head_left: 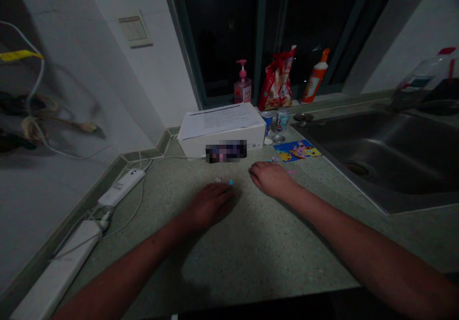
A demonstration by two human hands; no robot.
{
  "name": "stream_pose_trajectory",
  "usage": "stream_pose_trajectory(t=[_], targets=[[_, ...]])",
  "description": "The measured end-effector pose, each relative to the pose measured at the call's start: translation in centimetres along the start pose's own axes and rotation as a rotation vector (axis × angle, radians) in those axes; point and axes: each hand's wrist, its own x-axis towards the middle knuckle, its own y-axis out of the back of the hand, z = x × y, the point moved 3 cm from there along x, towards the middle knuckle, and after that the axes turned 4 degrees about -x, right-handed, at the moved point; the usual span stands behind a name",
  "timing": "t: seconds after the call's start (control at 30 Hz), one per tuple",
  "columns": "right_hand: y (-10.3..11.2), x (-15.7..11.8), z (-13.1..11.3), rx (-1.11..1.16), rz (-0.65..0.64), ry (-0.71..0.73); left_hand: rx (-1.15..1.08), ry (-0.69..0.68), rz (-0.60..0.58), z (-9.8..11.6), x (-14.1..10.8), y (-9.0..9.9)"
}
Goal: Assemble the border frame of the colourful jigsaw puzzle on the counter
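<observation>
Green speckled counter (251, 267) fills the lower head view, with both forearms entering from the bottom edge. Left grip (211, 206): palm down, fingers loosely curled, tips just beside a few small coloured pieces (224, 181). I cannot tell whether it has hold of anything beneath the fingers. Right grip (271, 179): palm down on the counter, fingers together and slightly curved, no held item visible. I cannot confirm how far open it is. Pink scraps (291, 172) lie just beyond its fingertips, near a cartoon-printed card (297, 150).

Behind the grips, a white cardboard box (222, 143) carries printed paper sheets (218, 120) on top, and a blurred object (225, 151) sits against its front. Two drink cans (281, 120) stand between the box and a stainless steel sink (373, 160), which occupies the right side. Along the window base stand a pink pump bottle (243, 85), a red snack bag (277, 82) and an orange bottle (314, 71). A white power strip (57, 270) and white cables (138, 200) lie along the left counter edge.
</observation>
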Motion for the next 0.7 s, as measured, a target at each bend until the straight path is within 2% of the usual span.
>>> stream_pose_trajectory(t=[0.2, 0.33, 0.43, 0.53, 0.7], targets=[[0.3, -0.1, -0.4, 0.053, 0.029, 0.030, -0.048, 0.067, 0.030, -1.7, -1.3, 1.0], [0.5, -0.4, -2.0, 0.176, 0.080, 0.152, -0.063, 0.097, 0.069, -1.7, -3.7, 1.7], [0.5, -0.6, -3.6, 0.231, 0.091, 0.257, -0.062, 0.094, 0.011, -1.3, -5.2, 1.7], [0.2, -0.6, -4.7, 0.242, 0.069, 0.313, -0.060, 0.099, -0.044, -1.1, -5.7, 1.5], [0.0, -0.6, -4.8, 0.244, 0.062, 0.340, -0.064, 0.135, -0.066, -1.5, -5.6, 1.5]])
